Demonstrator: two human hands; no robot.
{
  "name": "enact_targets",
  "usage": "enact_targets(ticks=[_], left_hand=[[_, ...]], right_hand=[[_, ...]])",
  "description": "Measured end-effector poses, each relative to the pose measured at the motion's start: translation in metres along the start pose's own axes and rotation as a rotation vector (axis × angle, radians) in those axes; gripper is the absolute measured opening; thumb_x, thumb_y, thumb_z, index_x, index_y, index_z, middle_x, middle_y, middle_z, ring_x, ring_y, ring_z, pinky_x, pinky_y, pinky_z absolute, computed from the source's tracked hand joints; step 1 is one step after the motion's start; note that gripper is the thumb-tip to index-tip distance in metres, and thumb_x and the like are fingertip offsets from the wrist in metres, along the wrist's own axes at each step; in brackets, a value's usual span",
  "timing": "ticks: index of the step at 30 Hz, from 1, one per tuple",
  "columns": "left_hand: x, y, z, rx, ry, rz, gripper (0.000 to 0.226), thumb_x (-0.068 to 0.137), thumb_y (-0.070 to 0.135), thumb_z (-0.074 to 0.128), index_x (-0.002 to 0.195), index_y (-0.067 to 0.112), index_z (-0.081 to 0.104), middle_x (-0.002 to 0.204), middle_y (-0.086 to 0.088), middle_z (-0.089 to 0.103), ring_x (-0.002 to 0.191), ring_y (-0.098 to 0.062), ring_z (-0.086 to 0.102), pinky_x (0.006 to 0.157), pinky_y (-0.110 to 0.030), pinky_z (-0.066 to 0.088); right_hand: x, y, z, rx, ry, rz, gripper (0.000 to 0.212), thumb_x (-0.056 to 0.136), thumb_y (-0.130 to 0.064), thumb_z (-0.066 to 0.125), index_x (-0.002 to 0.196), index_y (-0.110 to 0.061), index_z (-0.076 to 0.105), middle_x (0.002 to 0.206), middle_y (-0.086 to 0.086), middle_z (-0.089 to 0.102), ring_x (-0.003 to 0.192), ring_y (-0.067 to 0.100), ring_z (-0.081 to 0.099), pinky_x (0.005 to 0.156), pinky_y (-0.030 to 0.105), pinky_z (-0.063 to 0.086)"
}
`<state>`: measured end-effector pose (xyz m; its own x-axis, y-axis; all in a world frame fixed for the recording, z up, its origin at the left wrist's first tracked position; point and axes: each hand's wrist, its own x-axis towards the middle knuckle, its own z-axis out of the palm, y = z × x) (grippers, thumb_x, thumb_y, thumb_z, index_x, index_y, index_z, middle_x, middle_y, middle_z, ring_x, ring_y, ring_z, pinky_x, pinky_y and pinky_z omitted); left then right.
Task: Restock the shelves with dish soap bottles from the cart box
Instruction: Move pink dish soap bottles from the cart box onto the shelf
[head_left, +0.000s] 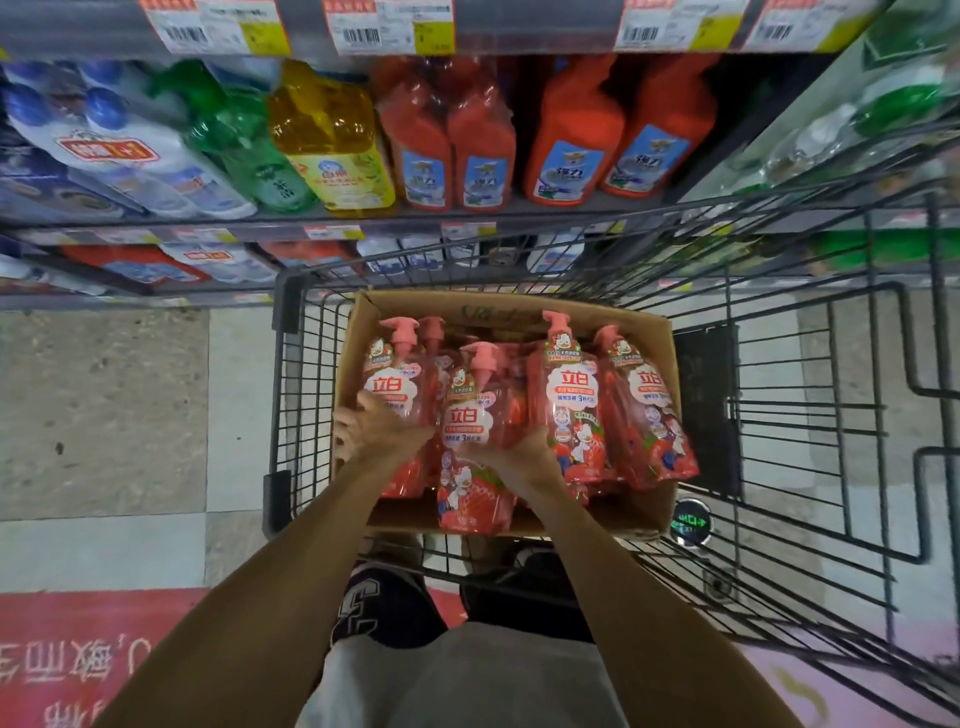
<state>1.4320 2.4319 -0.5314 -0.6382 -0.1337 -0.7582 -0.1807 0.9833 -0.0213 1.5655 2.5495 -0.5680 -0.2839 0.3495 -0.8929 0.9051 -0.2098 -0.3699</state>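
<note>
A: Where do the dish soap bottles sit?

B: In an open cardboard box (644, 514) that rests in the basket of a black wire cart (810, 415). They are pink pump bottles wrapped in packs with red strawberry labels. One pack lies at the left of the box, a middle pack (475, 447) lies nearest the person, and two more packs (618, 410) lean at the right.

A: And the hands?

B: Both reach down into the box. The left hand (374, 431) curls its fingers around the left pack (397, 384), low on its label. The right hand (522, 454) grips the near right side of the middle pack, touching the pack beside it too.

A: What stands beyond the cart?

B: Shelves (311, 221) at the far side, carrying orange bottles (483, 145), a yellow bottle (337, 150), green ones and white ones with blue caps. Price tags (387, 26) line the shelf edge above. The floor at the near left shows red markings (78, 660).
</note>
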Motion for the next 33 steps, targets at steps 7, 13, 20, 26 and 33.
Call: enact_targets(ticks=[7,13,20,26,33], left_hand=[[0.009,-0.017,0.007,-0.407,-0.195,0.073,0.073,0.081,0.065,0.062,0.127,0.02,0.026,0.135,-0.014,0.046,0.114,-0.031,0.058,0.086,-0.047,0.056],[0.021,-0.027,-0.005,-0.568,-0.319,0.083,0.08,0.073,0.051,0.081,0.132,0.019,0.038,0.116,0.0,0.06,0.098,-0.02,0.066,0.075,-0.035,0.056],[-0.008,-0.023,-0.028,-0.636,-0.475,0.166,0.043,0.075,0.035,0.081,0.111,0.028,0.059,0.108,0.001,0.071,0.086,-0.012,0.069,0.067,-0.028,0.053],[-0.034,-0.046,-0.04,-0.822,-0.494,0.216,0.064,0.068,0.032,0.082,0.125,0.031,0.054,0.113,0.0,0.072,0.096,-0.019,0.073,0.081,-0.038,0.058],[-0.039,-0.072,-0.08,-0.796,-0.36,0.376,0.09,0.061,0.027,0.09,0.139,0.032,0.045,0.111,0.004,0.073,0.095,-0.011,0.072,0.081,-0.033,0.058]], right_hand=[[-0.024,-0.009,-0.023,0.101,-0.15,-0.072,0.053,0.074,-0.03,0.087,0.113,-0.027,0.05,0.108,-0.007,0.066,0.098,0.012,0.065,0.096,0.041,0.052],[-0.015,-0.014,-0.012,0.054,-0.032,-0.033,0.109,0.054,-0.059,0.089,0.137,-0.017,0.033,0.123,-0.004,0.055,0.112,0.021,0.06,0.092,0.036,0.051],[-0.003,0.02,-0.017,0.113,-0.049,-0.141,0.11,0.04,-0.078,0.086,0.131,-0.033,0.046,0.115,-0.013,0.069,0.101,0.008,0.07,0.085,0.042,0.06],[-0.037,-0.009,-0.04,0.254,-0.169,-0.265,0.065,0.067,-0.02,0.092,0.117,-0.036,0.054,0.113,-0.001,0.074,0.105,0.018,0.071,0.091,0.046,0.058],[-0.082,-0.056,-0.035,0.276,-0.104,-0.295,0.089,0.061,-0.019,0.095,0.13,-0.023,0.039,0.111,-0.01,0.068,0.104,0.005,0.065,0.069,0.008,0.051]])
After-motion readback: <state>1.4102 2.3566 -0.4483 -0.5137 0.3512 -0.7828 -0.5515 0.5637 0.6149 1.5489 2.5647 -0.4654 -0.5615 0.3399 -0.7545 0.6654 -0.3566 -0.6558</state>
